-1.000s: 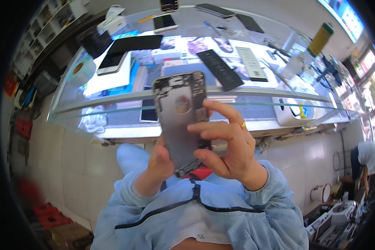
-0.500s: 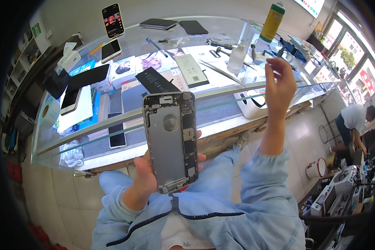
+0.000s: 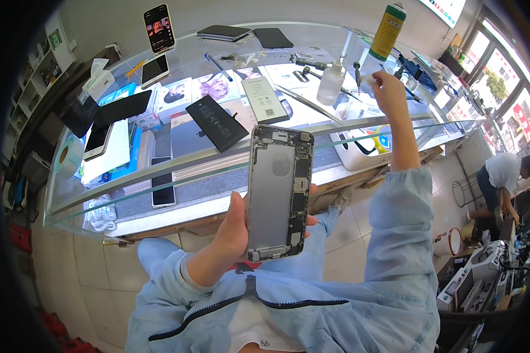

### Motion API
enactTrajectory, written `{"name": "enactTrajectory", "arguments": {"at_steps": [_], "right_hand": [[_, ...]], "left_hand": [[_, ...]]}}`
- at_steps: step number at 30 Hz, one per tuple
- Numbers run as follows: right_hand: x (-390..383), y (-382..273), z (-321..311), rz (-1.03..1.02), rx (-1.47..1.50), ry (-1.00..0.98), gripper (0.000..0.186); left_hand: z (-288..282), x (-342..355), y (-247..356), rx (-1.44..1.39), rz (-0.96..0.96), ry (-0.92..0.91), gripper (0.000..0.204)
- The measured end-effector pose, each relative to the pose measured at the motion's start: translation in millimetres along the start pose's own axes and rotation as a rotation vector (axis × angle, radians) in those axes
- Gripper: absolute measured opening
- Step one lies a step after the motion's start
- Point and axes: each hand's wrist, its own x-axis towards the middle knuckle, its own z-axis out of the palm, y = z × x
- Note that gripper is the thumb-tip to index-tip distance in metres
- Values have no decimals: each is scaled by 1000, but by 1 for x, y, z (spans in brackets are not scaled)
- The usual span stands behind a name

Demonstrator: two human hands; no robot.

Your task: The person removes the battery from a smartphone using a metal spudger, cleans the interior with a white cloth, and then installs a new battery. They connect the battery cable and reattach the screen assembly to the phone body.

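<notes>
In the head view, our left hand [image 3: 233,233] grips the opened phone [image 3: 270,203] before the desk [image 3: 319,37], cover off, bay unfilled; a black battery [image 3: 217,122] lies apart. Our right hand [image 3: 390,94]'s grip, we cannot tell.

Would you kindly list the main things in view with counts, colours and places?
glass counter: one, clear, ahead
opened smartphone: one, grey, picture centre
batteries: two, one black, one white, counter middle
spray can: one, yellow-green, counter right
bottle: one, translucent, counter right
tissue box: one, white, counter left
bucket: one, mostly white, floor right
co-worker: one, white top, far right
left hand: one, bare, holding smartphone
right hand: one, bare, above counter
</notes>
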Motion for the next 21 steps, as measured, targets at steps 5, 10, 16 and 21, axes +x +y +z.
{"name": "enactTrajectory", "arguments": {"at_steps": [5,10,16,21], "right_hand": [[-17,4,-14,126,592,121,26],[-58,-35,-51,116,1263,153,24],[-130,-133,-89,-373,1134,-108,17],[-158,-208,-66,-405,1247,22,23]], "left_hand": [[-3,3,-1,-20,19,-12,96],[-8,0,2,-28,64,-17,96],[-12,-20,4,-23,145,27,93],[-15,-41,5,105,208,80,87]]}}
